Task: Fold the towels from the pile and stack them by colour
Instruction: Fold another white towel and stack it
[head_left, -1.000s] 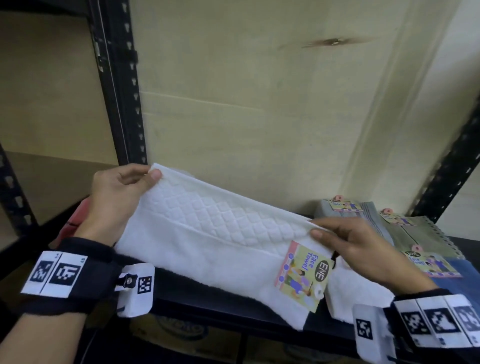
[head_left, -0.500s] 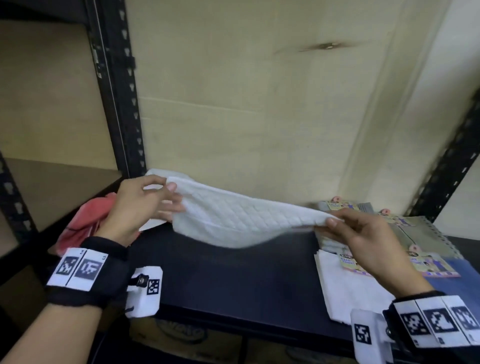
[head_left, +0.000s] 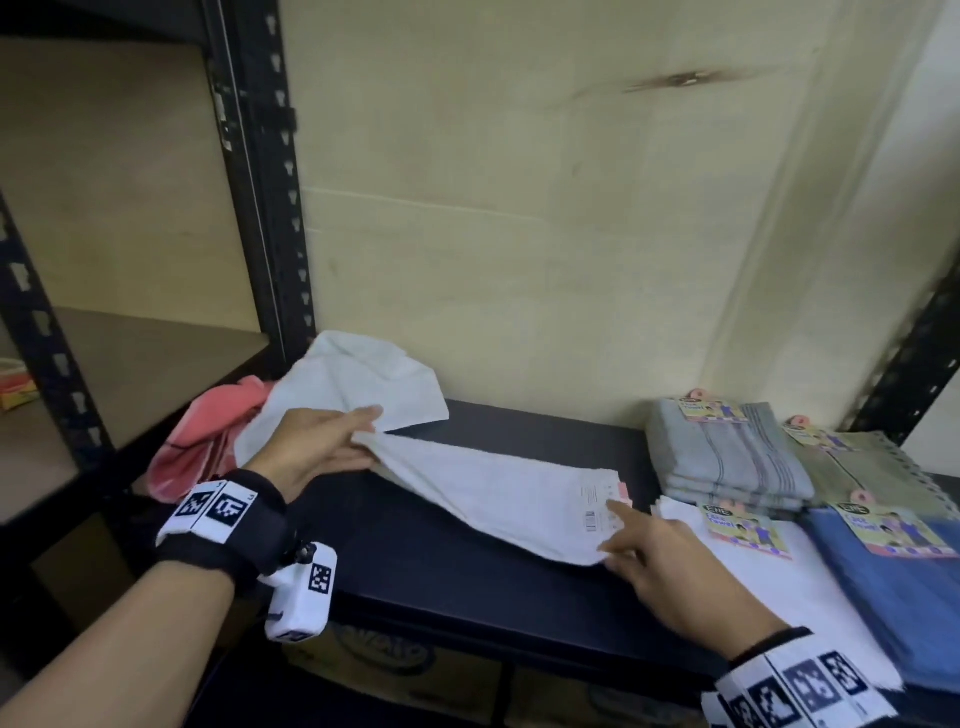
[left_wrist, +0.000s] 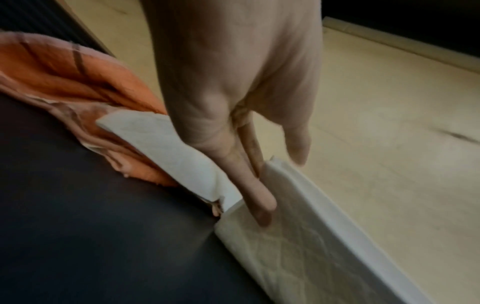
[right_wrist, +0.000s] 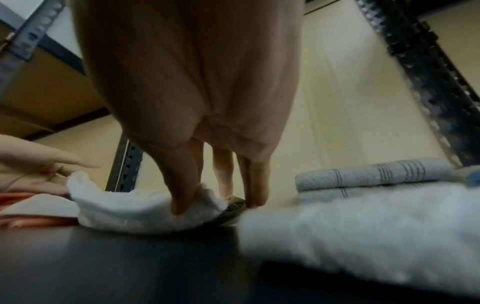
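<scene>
A white towel (head_left: 498, 488), folded in half lengthwise, lies across the dark shelf (head_left: 441, 577) with its paper label near the right end. My left hand (head_left: 358, 436) holds its left end between thumb and fingers. My right hand (head_left: 618, 530) pinches the right end by the label, index finger on top. In the right wrist view the thumb (right_wrist: 179, 203) digs into the towel (right_wrist: 135, 207). In the left wrist view a finger (left_wrist: 259, 205) lies on the towel (left_wrist: 298, 246). The pile at the back left holds a pink towel (head_left: 208, 431) and another white towel (head_left: 358, 384).
Folded stacks sit at the right: grey striped (head_left: 727, 452), pale green (head_left: 872, 467), white (head_left: 779, 587) and blue (head_left: 909, 597). Black rack posts stand at the left (head_left: 265, 182) and far right (head_left: 914, 374). A wall closes the back.
The white towel was held up and spread in the air; both hands have folded it over and lowered it onto the shelf, moving down and forward.
</scene>
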